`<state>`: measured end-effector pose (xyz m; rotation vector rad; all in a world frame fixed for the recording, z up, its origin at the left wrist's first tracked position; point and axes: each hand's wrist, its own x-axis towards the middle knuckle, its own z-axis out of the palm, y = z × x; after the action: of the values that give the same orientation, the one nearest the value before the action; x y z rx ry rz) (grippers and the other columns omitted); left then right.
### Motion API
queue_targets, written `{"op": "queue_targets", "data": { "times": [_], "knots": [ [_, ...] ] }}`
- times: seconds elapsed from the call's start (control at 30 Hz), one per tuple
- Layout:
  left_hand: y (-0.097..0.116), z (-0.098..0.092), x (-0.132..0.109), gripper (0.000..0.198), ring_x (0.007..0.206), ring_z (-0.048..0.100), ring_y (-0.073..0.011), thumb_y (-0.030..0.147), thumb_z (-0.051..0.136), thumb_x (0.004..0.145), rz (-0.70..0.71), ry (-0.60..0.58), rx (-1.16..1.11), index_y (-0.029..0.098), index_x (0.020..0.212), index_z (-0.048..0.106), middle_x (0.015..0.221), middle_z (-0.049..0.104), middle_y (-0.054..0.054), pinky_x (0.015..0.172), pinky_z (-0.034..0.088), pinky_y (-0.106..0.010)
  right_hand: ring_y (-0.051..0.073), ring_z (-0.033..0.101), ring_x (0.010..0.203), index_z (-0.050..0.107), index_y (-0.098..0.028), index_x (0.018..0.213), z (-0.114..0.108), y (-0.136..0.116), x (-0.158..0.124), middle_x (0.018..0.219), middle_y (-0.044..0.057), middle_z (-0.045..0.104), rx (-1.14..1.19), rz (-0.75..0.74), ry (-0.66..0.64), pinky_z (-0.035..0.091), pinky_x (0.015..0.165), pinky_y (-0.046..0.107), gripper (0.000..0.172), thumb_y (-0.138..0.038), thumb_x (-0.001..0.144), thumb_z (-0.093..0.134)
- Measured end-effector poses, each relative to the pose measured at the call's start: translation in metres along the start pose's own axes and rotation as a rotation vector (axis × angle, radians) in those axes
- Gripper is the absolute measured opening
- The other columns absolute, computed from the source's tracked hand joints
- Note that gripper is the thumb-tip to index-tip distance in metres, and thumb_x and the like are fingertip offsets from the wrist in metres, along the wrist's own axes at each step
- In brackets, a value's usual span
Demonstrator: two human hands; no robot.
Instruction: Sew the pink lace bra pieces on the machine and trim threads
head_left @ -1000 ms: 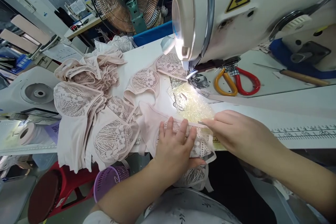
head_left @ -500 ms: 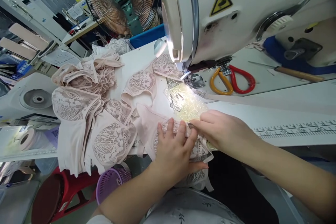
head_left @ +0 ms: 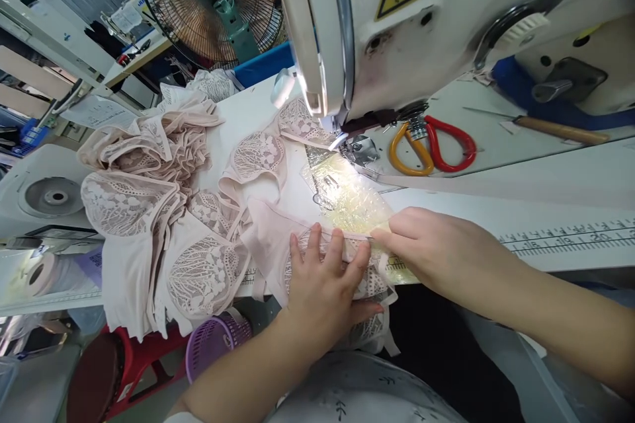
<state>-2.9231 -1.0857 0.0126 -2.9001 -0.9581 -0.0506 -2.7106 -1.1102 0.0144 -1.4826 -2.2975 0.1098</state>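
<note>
My left hand [head_left: 322, 271] lies flat with fingers spread, pressing on a pale pink lace bra [head_left: 270, 231] at the table's front edge. Part of the bra hangs below the edge, and my palm covers much of its lace cup. To the right, my right hand [head_left: 421, 244] is closed in a pinch at the bra's upper edge, which runs straight between the two hands. A tiny dark bit at those fingertips is too small to name. Just beyond, under the lamp of the sewing machine [head_left: 342, 33], another lace bra [head_left: 258, 155] lies by the needle area.
Stacked lace bras [head_left: 133, 205] fill the left side. Scissors [head_left: 449, 152] with red and orange handles and a wooden-handled tool [head_left: 560, 131] lie beneath the machine arm. A ruler strip [head_left: 570, 238] follows the front edge. A fan [head_left: 218, 0], purple basket [head_left: 213, 344] and red stool [head_left: 139, 370] stand around.
My right hand has slid a little to the right along the bra's edge, away from my left hand's fingers. The left hand stays on the bra. The view has shifted slightly.
</note>
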Motion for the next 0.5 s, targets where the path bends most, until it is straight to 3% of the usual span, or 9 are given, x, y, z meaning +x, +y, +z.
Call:
{"op": "queue_targets", "data": {
  "times": [0.23, 0.5],
  "knots": [
    [-0.001, -0.001, 0.001, 0.081, 0.128, 0.038, -0.0464, 0.072, 0.062, 0.072, 0.009, -0.002, 0.012, 0.028, 0.139, 0.047, 0.136, 0.050, -0.015, 0.094, 0.033, -0.073, 0.017, 0.042, 0.063, 0.060, -0.020, 0.076, 0.000, 0.005, -0.012, 0.065, 0.003, 0.047, -0.025, 0.034, 0.006, 0.022, 0.053, 0.028, 0.021, -0.008, 0.081, 0.043],
    [0.000, -0.002, 0.001, 0.081, 0.128, 0.039, -0.0457, 0.071, 0.063, 0.073, 0.006, -0.011, 0.034, 0.029, 0.140, 0.046, 0.136, 0.051, -0.015, 0.095, 0.034, -0.072, 0.016, 0.039, 0.061, 0.063, -0.019, 0.080, 0.000, 0.007, -0.001, 0.063, 0.002, 0.047, -0.002, -0.031, 0.035, 0.023, 0.053, 0.027, 0.023, -0.010, 0.084, 0.042]
  ]
}}
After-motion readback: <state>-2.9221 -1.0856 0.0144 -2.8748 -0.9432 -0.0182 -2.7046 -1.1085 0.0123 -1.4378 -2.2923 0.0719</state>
